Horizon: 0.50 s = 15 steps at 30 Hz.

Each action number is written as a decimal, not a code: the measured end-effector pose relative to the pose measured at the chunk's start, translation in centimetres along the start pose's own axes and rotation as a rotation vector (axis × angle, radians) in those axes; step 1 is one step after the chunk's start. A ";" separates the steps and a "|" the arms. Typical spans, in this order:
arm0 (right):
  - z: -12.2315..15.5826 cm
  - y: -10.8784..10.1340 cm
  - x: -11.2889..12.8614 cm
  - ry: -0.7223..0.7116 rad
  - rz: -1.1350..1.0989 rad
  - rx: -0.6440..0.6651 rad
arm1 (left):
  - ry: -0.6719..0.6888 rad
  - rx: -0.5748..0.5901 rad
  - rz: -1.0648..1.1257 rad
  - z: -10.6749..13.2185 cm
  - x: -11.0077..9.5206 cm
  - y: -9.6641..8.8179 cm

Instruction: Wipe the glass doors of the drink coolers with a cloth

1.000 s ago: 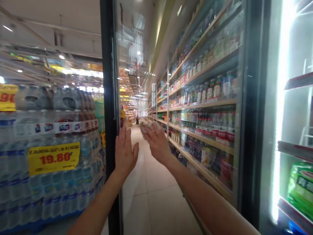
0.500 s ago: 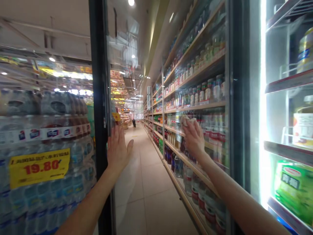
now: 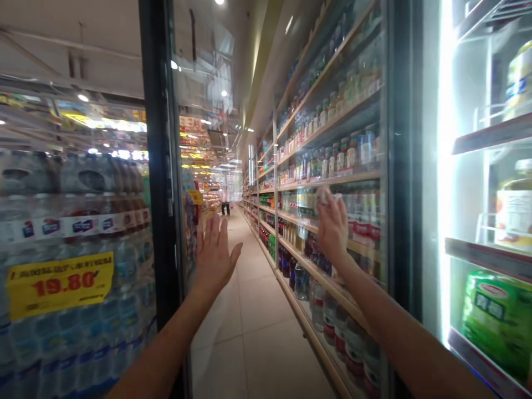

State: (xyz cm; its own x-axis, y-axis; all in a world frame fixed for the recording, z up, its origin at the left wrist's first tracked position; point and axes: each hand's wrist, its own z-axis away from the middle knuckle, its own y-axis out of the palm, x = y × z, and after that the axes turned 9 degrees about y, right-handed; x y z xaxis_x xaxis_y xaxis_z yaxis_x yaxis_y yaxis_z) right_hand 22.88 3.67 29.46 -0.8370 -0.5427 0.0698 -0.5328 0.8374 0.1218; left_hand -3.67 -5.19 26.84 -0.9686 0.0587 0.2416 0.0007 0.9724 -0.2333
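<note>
A glass cooler door [image 3: 233,310] with a dark frame [image 3: 160,166] stands swung out in front of me. My left hand [image 3: 214,249] is spread at the glass, near the frame's left upright, fingers up and thumb out, holding nothing. Farther right, my right hand [image 3: 332,224] presses a crumpled whitish cloth [image 3: 323,195] to the pane. The cloth bunches at the fingertips and is partly blurred and covered by them. Through or in the glass I see long shelves [image 3: 324,183] of bottles; some of this may be reflection.
At right, the lit cooler holds wire-backed shelves [image 3: 490,252], a bottle [image 3: 515,208] and a green package [image 3: 496,321]. Stacked bottle packs [image 3: 83,221] with a yellow price sign [image 3: 60,285] stand at left. A person [image 3: 225,202] is far down the aisle.
My left hand has shifted right, away from the frame upright. My right hand has moved slightly up and right with the cloth. The view has turned a little, and the door frame sits farther left.
</note>
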 end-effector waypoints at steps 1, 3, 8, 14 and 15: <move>-0.4 0.3 0.2 0.127 0.030 -0.069 | -0.003 0.005 0.000 0.0 0.0 -0.1; -0.6 1.1 1.9 0.209 0.065 -0.074 | -0.021 0.009 -0.002 -0.1 0.0 -0.2; 0.4 2.9 8.9 -0.360 -0.020 0.262 | -0.007 0.031 -0.004 0.1 1.1 -1.2; -3.1 4.3 12.1 0.072 0.036 0.252 | -0.030 -0.038 -0.096 0.9 3.8 -3.1; -2.8 4.5 12.9 0.021 0.016 0.280 | -0.026 -0.047 -0.107 1.0 4.1 -3.4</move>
State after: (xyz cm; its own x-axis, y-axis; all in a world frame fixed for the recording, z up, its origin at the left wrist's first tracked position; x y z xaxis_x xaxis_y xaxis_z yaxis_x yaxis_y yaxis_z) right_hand 10.04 0.27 33.71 -0.8446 -0.5277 0.0904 -0.5353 0.8299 -0.1571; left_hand -7.86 -8.46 27.71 -0.9699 -0.0510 0.2380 -0.0917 0.9824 -0.1630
